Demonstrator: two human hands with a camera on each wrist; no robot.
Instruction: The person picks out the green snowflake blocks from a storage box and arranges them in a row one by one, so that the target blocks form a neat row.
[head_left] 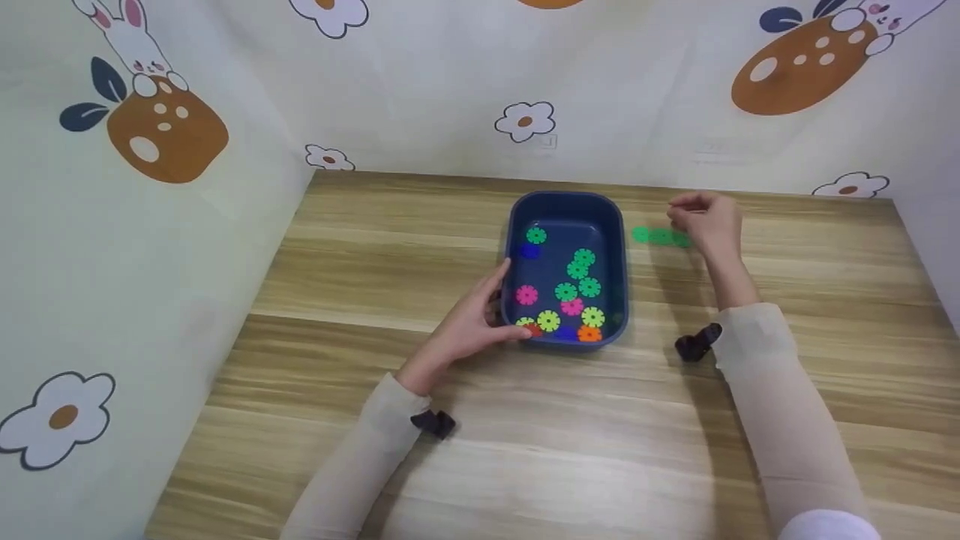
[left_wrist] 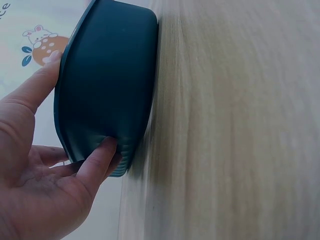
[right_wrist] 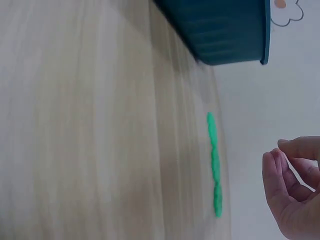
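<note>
**Left hand [head_left: 469,322] on the tub [head_left: 556,235], right hand [head_left: 711,223] over by the green row [head_left: 661,236]**

Left: gripping the tub at its near-left corner. My thumb is over the near rim, my fingers bent against the outer left side.

Right: narrow, fingers curled in, tips up close to the thumb. Can't see anything between them. It's raised off the worktop [head_left: 360,300] at the right end of the row.

Row: three green notched discs in a line, lying flat on the worktop, just right of the tub's far half. Near the tub, not touching it.

Tub: dark blue, rounded corners, sitting on the worktop. Loose discs inside: one green disc [head_left: 536,235] far left with a blue disc [head_left: 529,251] just beside it; a green cluster [head_left: 578,271] on the right; a pink disc [head_left: 527,295] by the left wall, another below the cluster. Near end has yellow discs [head_left: 548,321], a red disc [head_left: 533,330] by my thumb, a second blue, and an orange disc [head_left: 589,333].

Further out: light sleeves [head_left: 780,397] on both arms, small black wrist units [head_left: 697,343]. Behind the worktop, a pale wall covering [head_left: 420,90] with flowers, rabbits and brown fruit.
</note>
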